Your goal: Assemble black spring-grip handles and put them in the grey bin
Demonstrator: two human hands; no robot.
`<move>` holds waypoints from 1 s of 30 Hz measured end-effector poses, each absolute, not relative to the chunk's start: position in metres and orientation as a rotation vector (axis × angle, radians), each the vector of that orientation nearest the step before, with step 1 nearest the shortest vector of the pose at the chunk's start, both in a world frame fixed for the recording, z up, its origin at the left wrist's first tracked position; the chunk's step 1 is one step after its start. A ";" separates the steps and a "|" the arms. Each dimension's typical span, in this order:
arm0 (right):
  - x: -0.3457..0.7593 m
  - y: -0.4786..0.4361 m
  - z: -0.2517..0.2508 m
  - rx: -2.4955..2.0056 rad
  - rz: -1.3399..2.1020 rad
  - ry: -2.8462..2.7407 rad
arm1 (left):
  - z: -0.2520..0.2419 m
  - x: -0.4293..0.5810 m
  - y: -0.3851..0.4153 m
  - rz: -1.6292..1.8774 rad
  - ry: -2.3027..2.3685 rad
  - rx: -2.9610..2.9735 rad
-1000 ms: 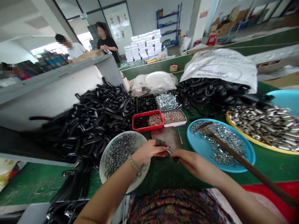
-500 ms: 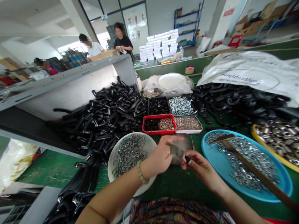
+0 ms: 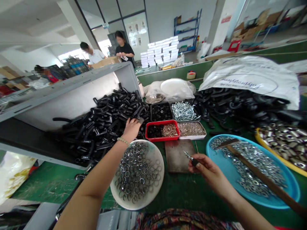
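Observation:
My left hand (image 3: 132,129) reaches to the right edge of the heap of black curved handles (image 3: 110,111), beyond the white bowl of metal rings (image 3: 137,172). Its fingers are bent over a dark part at the heap, and their hold is unclear. My right hand (image 3: 202,165) pinches a small black part (image 3: 194,162) with a silver bolt (image 3: 187,155) sticking out toward the upper left. That hand is just over the right edge of a flat metal plate (image 3: 178,156), left of the blue basin (image 3: 251,204).
Behind the plate stand a red tray (image 3: 163,138), a white tray of small rivets (image 3: 192,129) and a tray of screws (image 3: 184,111). A hammer (image 3: 261,175) lies across the blue basin. A grey crate (image 3: 72,86) is at left; people stand behind it.
My left hand has moved away from my right hand, up and left to the black handles. The bolt in my right hand now shows. The view has shifted slightly.

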State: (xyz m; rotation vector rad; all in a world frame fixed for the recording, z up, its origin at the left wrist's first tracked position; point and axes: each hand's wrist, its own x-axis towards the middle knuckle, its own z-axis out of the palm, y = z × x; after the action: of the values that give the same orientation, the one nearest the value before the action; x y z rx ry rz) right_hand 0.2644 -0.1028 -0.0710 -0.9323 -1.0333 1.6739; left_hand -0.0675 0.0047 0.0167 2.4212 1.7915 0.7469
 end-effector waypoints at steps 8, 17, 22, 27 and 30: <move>0.252 -0.106 -0.053 -0.808 1.674 -0.854 | 0.006 -0.138 0.044 0.549 1.931 2.450; 0.246 -0.106 -0.051 -0.870 1.647 -1.050 | -0.023 -0.125 0.024 0.209 2.016 2.318; 0.247 -0.112 -0.054 -0.876 1.658 -0.974 | -0.022 -0.111 0.018 0.210 2.104 2.308; 0.248 -0.115 -0.054 -0.854 1.661 -0.927 | -0.002 -0.100 0.009 1.111 2.005 1.834; 0.244 -0.114 -0.050 -0.820 1.668 -0.942 | 0.012 -0.069 -0.016 1.384 1.471 1.223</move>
State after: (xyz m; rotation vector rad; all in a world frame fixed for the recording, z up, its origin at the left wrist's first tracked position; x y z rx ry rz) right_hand 0.2440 -0.1141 -0.0495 -0.8202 -0.9420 1.6677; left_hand -0.0695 -0.0164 0.0125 1.2230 1.4710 1.3840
